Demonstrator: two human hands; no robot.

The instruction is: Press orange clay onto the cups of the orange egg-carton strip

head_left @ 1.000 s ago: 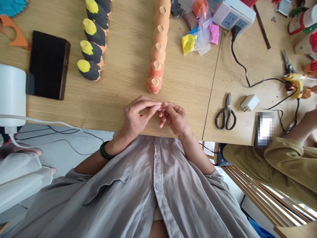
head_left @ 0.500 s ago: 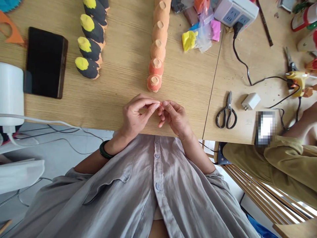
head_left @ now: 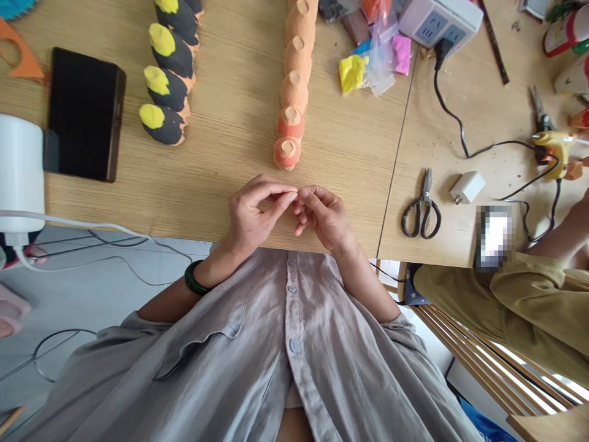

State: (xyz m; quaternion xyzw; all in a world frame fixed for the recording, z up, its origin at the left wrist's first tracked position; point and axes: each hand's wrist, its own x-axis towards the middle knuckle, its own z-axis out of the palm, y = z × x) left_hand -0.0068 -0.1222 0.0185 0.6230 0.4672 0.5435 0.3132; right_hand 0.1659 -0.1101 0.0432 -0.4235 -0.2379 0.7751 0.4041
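Note:
My left hand (head_left: 255, 212) and my right hand (head_left: 324, 215) meet just above the table's front edge. Thumb and forefinger of each are pinched, with the tips almost touching; whatever lies between them is too small to name. Straight ahead of the fingers runs a row of orange rounded clay-like lumps (head_left: 294, 92), each topped with a small flat disc. The nearest lump (head_left: 286, 153) and the one behind it have a redder coat. To the left stands another row of black-coated lumps (head_left: 168, 92) with yellow caps.
A black phone (head_left: 83, 113) and a white device (head_left: 21, 172) lie left. Toward the right are clay packets (head_left: 354, 73), a power strip (head_left: 439, 21), scissors (head_left: 423, 209), a white charger (head_left: 467, 187) and a yellow glue gun (head_left: 552, 147) with its cord. Another person (head_left: 506, 301) sits at the right.
My hands keep nearly the same pinch and place. A reddish speck between the fingertips is now harder to see. At lower left, a white object has left view and something pinkish shows.

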